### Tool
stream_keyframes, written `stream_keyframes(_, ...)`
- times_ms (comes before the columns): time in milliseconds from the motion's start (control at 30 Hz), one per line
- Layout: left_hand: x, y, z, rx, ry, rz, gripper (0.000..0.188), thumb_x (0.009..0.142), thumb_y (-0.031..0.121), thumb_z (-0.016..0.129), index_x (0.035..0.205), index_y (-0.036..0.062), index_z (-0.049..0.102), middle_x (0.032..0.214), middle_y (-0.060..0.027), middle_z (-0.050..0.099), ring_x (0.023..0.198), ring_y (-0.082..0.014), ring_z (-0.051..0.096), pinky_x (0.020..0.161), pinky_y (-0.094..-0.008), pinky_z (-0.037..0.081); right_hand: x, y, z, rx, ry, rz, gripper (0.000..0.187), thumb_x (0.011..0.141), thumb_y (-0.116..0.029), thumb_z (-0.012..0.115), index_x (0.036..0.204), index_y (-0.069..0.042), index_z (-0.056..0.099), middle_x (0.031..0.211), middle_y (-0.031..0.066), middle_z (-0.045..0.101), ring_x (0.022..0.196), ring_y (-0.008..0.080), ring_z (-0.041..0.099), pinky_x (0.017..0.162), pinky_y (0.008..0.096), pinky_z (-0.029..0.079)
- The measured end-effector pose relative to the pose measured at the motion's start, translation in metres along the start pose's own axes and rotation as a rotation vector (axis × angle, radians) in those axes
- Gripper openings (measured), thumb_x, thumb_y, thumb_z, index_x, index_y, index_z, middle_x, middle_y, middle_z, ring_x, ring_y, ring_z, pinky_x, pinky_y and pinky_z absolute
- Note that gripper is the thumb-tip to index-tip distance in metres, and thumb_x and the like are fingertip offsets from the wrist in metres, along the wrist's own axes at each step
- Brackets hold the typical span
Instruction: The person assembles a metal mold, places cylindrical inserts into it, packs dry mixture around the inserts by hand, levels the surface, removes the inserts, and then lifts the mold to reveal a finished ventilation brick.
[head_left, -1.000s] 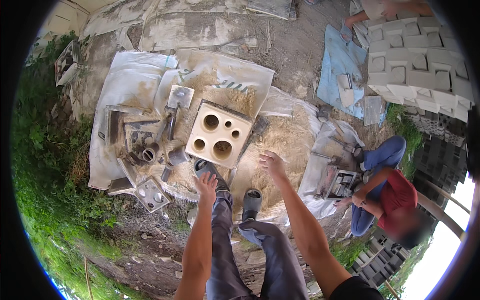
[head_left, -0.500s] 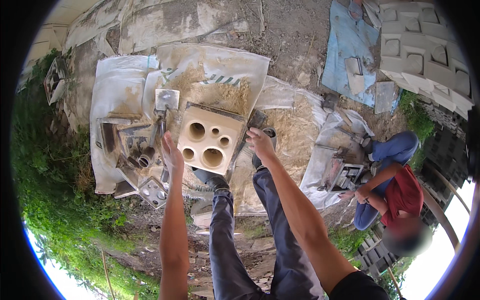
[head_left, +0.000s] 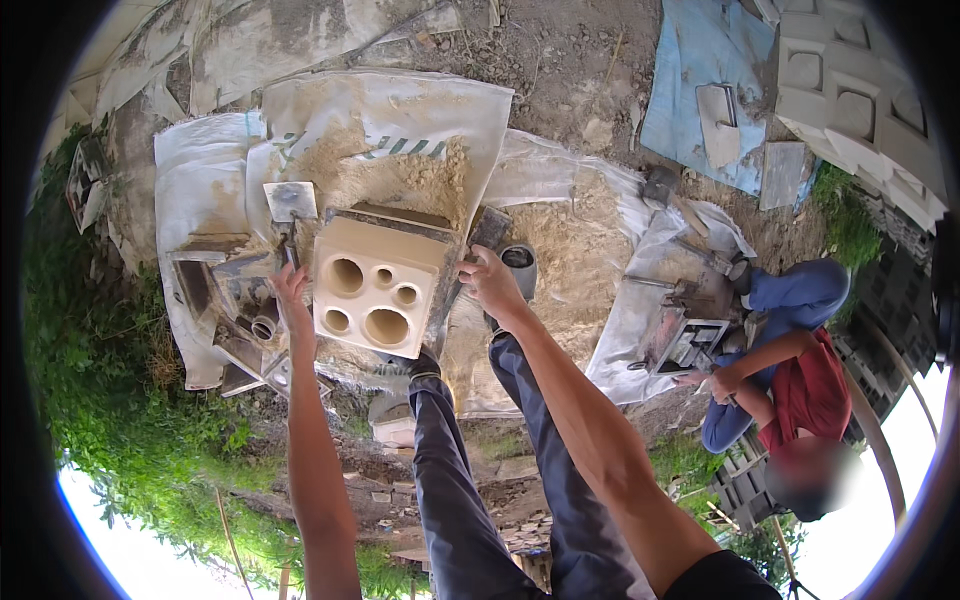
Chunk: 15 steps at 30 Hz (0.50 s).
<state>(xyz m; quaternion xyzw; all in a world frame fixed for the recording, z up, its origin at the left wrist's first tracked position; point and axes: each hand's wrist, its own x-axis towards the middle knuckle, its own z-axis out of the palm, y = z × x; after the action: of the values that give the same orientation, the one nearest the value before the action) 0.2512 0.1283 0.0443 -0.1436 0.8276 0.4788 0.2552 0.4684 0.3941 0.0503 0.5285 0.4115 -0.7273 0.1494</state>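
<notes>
A pale tan block (head_left: pixel 378 268) with several round holes of different sizes stands in front of my legs. Dark boards stand along its far side (head_left: pixel 400 218) and right side (head_left: pixel 446 285), leaning slightly away from it. My right hand (head_left: pixel 490 282) has its fingers bent at the outer edge of the right board, gripping it. To the left of the block, my left hand (head_left: pixel 294 295) reaches up with fingers apart, beside the handle of a square-bladed trowel (head_left: pixel 290 202). Whether it touches the handle is unclear.
Metal frame pieces and a short pipe (head_left: pixel 263 327) lie on the white sheet at left. A dark bucket (head_left: pixel 519 262) stands right of my hand. Farther right, a crouching person in red (head_left: pixel 800 385) works at a metal frame (head_left: pixel 692 346). Pale blocks (head_left: pixel 860 90) are stacked behind.
My view has shifted, so the block sits farther left in the picture. The far and right boards stand wider off the block. Both hands have moved left in view.
</notes>
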Motion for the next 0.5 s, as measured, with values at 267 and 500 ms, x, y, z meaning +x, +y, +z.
stream_keyframes(267,-0.058,0.087,0.072,0.686,-0.142,0.603,0.045,0.100,0.033,0.035,0.128,-0.0005,0.048,0.128,-0.0209,0.051,0.122,-0.0365,0.046,0.104,-0.0448,0.034,-0.043,0.028,0.041,-0.137,-0.052,-0.117,0.073,0.084,0.011,0.038,0.150,-0.006,0.012,0.151,0.0217,0.025,0.128,0.0328,0.044,0.104,0.0371,0.038)
stream_keyframes(500,-0.079,0.102,0.119,0.872,-0.628,0.863,0.039,0.100,0.028,0.032,0.124,0.0062,0.053,0.127,-0.0147,0.053,0.125,-0.0343,0.043,0.110,-0.0482,0.025,-0.049,0.041,0.075,0.039,0.104,-0.235,0.073,0.077,0.010,0.036,0.147,-0.001,0.017,0.147,0.0256,0.030,0.134,0.0359,0.036,0.111,0.0398,0.028)
